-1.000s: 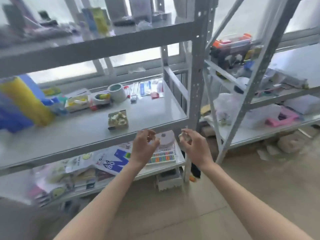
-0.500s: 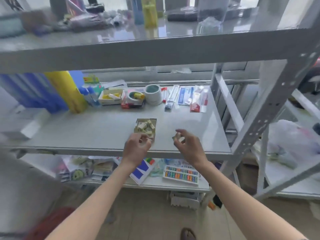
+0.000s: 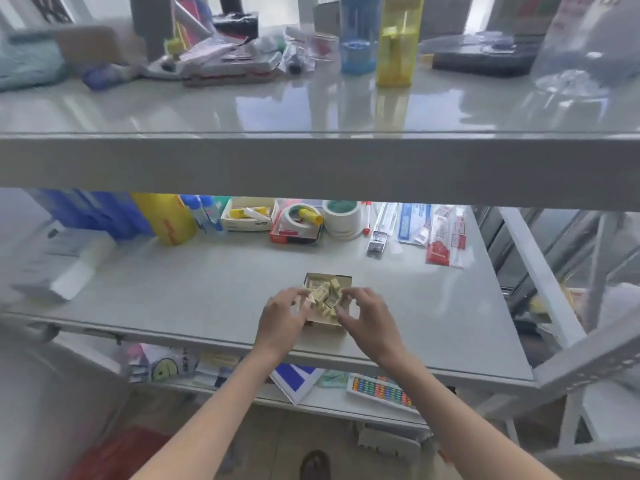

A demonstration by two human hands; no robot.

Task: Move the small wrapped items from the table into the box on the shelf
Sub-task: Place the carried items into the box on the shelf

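Note:
A small open cardboard box (image 3: 328, 277) sits near the front of the middle shelf (image 3: 207, 289). It holds several small pale-yellow wrapped items (image 3: 325, 293), piled loosely. My left hand (image 3: 281, 317) is at the box's left side, its fingertips pinching a small wrapped item (image 3: 302, 304) over the rim. My right hand (image 3: 365, 315) is at the box's right side, fingers curled, pinching another small wrapped item (image 3: 337, 308) just above the pile. The hands hide the front part of the box.
At the back of the shelf stand a yellow roll (image 3: 166, 218), glue-stick boxes (image 3: 247, 220), tape rolls (image 3: 341, 216) and packaged pens (image 3: 415, 225). The upper shelf's edge (image 3: 311, 164) runs overhead. A lower shelf holds paper packs and an abacus (image 3: 381, 389).
My view swung left and came closer to the shelf. Both hands moved forward from the shelf's front edge to the box and now sit over its contents.

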